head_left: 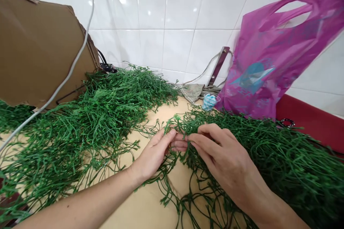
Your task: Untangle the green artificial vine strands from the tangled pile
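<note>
My left hand (158, 150) and my right hand (217, 154) meet at the middle of a tan table (145, 204). Both pinch thin green plastic stems (185, 128) at the near edge of the right-hand heap (285, 157). The fingertips of the two hands touch each other around the stems. A second, larger heap of the same green stems (102, 107) lies to the left, apart from the hands. Loose strands trail across the table below my wrists.
A brown cardboard box (37, 46) stands at the back left with a white cable (67, 75) hanging across it. A purple plastic bag (274, 61) leans on the white tiled wall at right, above a red surface (309, 118). A small blue-and-white cup (209, 101) sits near the bag.
</note>
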`<state>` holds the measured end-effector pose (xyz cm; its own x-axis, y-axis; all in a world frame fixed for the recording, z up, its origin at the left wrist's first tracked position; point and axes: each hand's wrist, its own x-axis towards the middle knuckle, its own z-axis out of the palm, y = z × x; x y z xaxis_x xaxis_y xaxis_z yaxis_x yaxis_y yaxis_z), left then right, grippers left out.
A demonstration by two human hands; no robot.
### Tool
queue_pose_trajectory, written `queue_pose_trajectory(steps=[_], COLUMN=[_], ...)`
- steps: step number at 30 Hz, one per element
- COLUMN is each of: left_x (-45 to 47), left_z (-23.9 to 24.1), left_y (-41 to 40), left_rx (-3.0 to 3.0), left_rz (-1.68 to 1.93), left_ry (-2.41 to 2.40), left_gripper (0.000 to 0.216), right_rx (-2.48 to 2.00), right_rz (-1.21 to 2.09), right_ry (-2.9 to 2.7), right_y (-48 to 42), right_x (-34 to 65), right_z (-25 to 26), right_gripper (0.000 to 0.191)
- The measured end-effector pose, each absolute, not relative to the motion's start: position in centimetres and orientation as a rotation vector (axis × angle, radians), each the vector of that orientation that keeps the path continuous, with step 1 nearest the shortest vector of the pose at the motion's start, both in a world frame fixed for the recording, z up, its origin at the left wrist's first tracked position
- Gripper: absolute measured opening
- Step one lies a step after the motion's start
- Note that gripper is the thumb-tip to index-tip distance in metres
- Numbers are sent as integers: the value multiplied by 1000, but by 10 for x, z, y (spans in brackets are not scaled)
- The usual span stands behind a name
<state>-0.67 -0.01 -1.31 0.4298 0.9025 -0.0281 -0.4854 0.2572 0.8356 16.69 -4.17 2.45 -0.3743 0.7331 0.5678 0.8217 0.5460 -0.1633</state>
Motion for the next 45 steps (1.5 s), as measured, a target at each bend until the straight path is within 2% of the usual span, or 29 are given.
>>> queue_pose_trajectory(steps=[3,11,16,20,26,37,39,43,45], left_x=[-7,-13,-14,-11,-11,-14,-15,-22,-26], left_z=[-15,-7,0,-1,-5,-6,-8,-6,-2], left_y=[3,9,3,5,10,12,15,15,11], left_rx=[891,1054,1208,1184,1302,1404,1471,1724,1895], left_rz=[1011,1095,1037,978,1226,1210,1164,1161,1201], left_ry=[600,765,688,663,850,1002,996,959,836], left_gripper=[34,25,45,33,9,4,9,47,58], right_rx=[-1213,-1343,-1294,-1255,-1242,-1317,-1298,-1236,-1240], right_rz=[-197,362,746,712,690,676,732,817,829], right_ry=[-2126,-1582,-1451,-1477,-1424,-1404,-1392,-1334,-1332], right_y=[-44,-38,-35,-36,-37,-31,-30,-29,-29], right_x=[166,169,161,153,156,179,180,176,173], right_z=[26,35,26,20,24,28,26,22,20], right_gripper=[17,9,16,14,19,23,22,23,22])
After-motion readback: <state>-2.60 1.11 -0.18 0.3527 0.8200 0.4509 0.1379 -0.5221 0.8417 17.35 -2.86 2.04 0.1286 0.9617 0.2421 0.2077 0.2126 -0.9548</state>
